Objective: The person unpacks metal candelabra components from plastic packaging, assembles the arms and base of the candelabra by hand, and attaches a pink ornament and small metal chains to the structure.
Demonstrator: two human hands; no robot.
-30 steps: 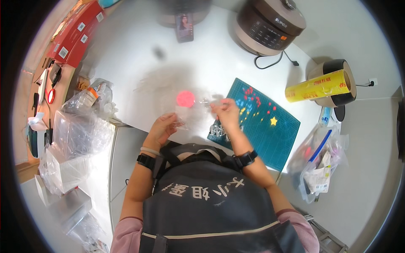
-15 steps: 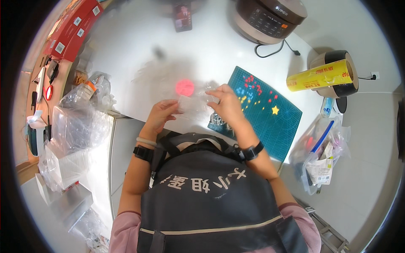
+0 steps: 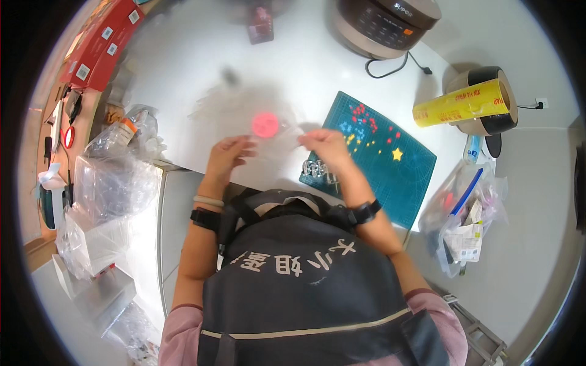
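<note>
Film (image 3: 281,149) (clear, thin) spans the hands, beside the pink disc (image 3: 265,125). Right hand (image 3: 328,148): fingertips pinched on the film's right edge. Left hand (image 3: 227,157): part-open, fingers spread — film contact unclear. Light, even tension should limit creasing. Counter (image 3: 171,79) extends far and left; cutting mat (image 3: 397,183) borders right.

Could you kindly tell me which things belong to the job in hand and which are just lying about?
Likely the job's: clear plastic film; round pink disc; green rectangular cutting mat.
Seemingly just lying about: red rectangular boxes; brown rounded cooker.
</note>
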